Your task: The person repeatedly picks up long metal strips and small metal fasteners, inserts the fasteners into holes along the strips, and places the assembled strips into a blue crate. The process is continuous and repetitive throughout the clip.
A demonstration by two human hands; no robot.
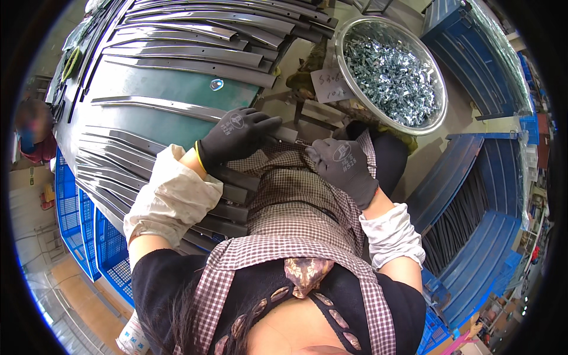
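Observation:
My left hand (239, 135), in a dark work glove, is closed around a long, dark, glossy strip (160, 105) close to its right end. The strip lies across the green tabletop, and its end sticks out past my fingers over my lap. Just right of that end is my right hand (345, 165), gloved the same way, with its fingers pinched together. A small metal piece (302, 142) shows between its fingertips and the strip's end; its exact shape is too small to tell.
More dark strips (195, 56) are piled on the table's far side, others (118, 154) on its near side. A round clear basin (444, 97) of small shiny metal pieces (390, 77) stands at the far right, a handwritten card (331, 86) beside it. Blue bins (432, 183) stand right, blue crates (112, 248) left.

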